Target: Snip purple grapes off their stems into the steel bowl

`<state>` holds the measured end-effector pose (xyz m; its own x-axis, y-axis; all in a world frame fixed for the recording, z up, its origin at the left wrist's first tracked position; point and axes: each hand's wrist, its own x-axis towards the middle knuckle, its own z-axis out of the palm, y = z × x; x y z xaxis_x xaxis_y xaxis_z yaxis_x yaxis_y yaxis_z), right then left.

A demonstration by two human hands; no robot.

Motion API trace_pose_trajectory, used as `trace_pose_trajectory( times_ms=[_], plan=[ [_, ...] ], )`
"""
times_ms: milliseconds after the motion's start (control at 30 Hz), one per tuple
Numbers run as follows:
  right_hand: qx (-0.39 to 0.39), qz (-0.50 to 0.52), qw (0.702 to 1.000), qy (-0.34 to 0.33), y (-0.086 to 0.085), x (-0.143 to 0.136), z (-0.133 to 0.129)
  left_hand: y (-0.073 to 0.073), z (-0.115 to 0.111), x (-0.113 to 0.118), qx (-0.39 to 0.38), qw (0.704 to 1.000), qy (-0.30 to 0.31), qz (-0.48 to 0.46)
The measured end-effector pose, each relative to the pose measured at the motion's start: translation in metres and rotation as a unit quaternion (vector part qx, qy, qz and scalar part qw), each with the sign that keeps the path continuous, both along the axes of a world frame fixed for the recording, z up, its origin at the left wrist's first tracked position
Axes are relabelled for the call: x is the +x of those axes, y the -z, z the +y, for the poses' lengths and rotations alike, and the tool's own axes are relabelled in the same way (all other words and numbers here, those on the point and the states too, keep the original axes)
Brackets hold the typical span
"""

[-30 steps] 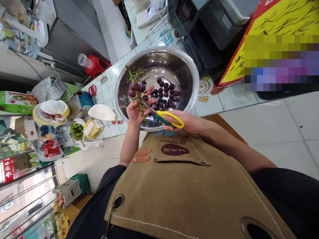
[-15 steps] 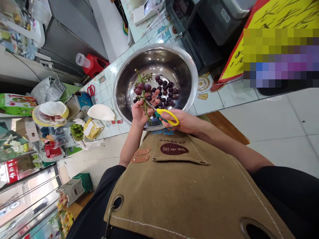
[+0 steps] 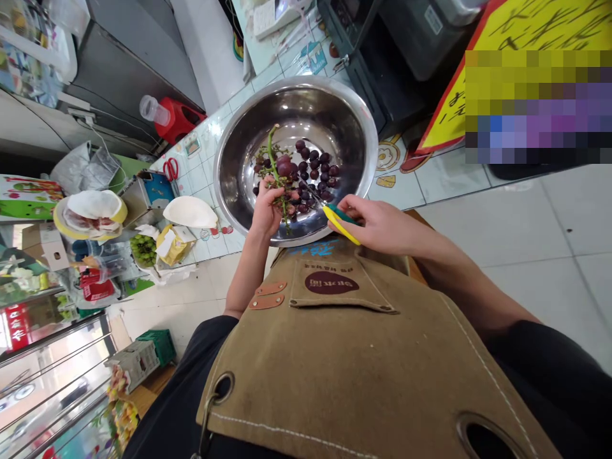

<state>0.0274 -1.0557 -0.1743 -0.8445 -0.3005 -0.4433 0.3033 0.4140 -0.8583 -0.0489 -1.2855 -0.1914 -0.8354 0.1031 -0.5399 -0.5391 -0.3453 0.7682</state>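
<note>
Grape bunch (image 3: 285, 168), gripped by its stem (image 3: 273, 153) in the left hand (image 3: 268, 205), is over the steel basin's (image 3: 351, 127) left side, presumably so loose grapes (image 3: 314, 164) collect inside; the right hand (image 3: 375, 223) grips scissors (image 3: 335, 218), blades (image 3: 313, 192) aimed inward, whether touching fruit unclear.

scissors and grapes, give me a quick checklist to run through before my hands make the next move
1. Grape stem held by left hand: ok, over the metal bowl.
2. Scissors in right hand: ok, held by the handles.
3. Blades parted: cannot tell, too small.
4. Blades clear of left fingers: cannot tell, they point close by.
5. Stem bare of grapes: not ok, a few appear attached.
6. Loose grapes inside bowl: ok.
</note>
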Motion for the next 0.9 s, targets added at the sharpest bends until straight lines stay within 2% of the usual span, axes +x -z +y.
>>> trace_pose_trajectory(
  times_ms=[133,233,433,533,700,900],
  plan=[
    [0.029,0.032,0.997,-0.058,-0.007,-0.007,0.005,-0.013,-0.004,0.002,0.008,0.999,0.030,0.013],
    [0.045,0.065,0.994,-0.075,-0.010,-0.010,0.005,-0.020,-0.007,0.002,0.019,0.997,0.068,-0.007],
    [0.082,0.111,0.987,-0.081,-0.012,-0.010,0.002,-0.022,-0.010,0.003,0.081,0.989,0.113,-0.042],
    [0.080,0.106,0.988,-0.079,-0.013,-0.012,0.002,-0.022,-0.009,0.003,0.087,0.987,0.119,-0.064],
    [0.019,0.050,0.997,-0.056,-0.010,-0.013,-0.001,-0.019,-0.011,0.002,0.029,0.983,0.161,-0.087],
    [-0.095,-0.084,0.992,-0.026,0.006,-0.003,-0.014,-0.008,-0.022,0.001,-0.012,0.977,0.186,-0.106]
  ],
)
